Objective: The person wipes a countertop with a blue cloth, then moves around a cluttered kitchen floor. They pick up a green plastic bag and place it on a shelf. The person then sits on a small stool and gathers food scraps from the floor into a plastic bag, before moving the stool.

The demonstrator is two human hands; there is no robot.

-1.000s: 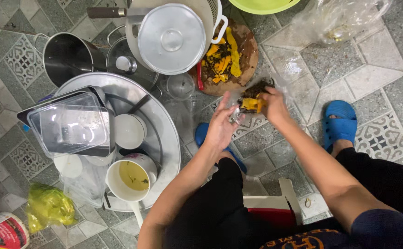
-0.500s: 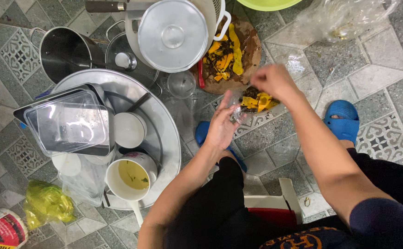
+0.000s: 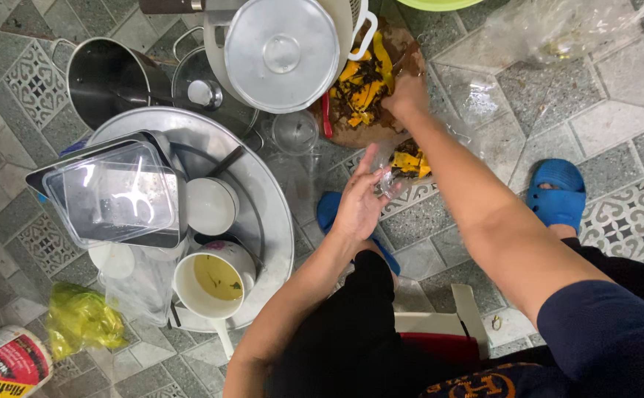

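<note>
Counts, floor scene: 2 hands, left hand [image 3: 359, 206] near centre, right hand [image 3: 408, 94] farther off at the cutting board [image 3: 362, 133], of which there's 1. 2 blue sandals: one [image 3: 555, 193] at right, one [image 3: 331, 210] partly hidden under the left arm. 1 round metal tray [image 3: 274, 221] at left. 2 white cups on it: small one [image 3: 211, 206], larger handled one [image 3: 215, 280] w/ yellowish liquid. 1 clear plastic box [image 3: 112, 195]. 2 metal pots far left: dark open one [image 3: 104, 77], lidded one [image 3: 281, 51]. 1 loose lid [image 3: 204, 92] btwn them. 1 clear glass [image 3: 294, 133]. 1 yellow-green bag [image 3: 78, 320] near left.
</note>
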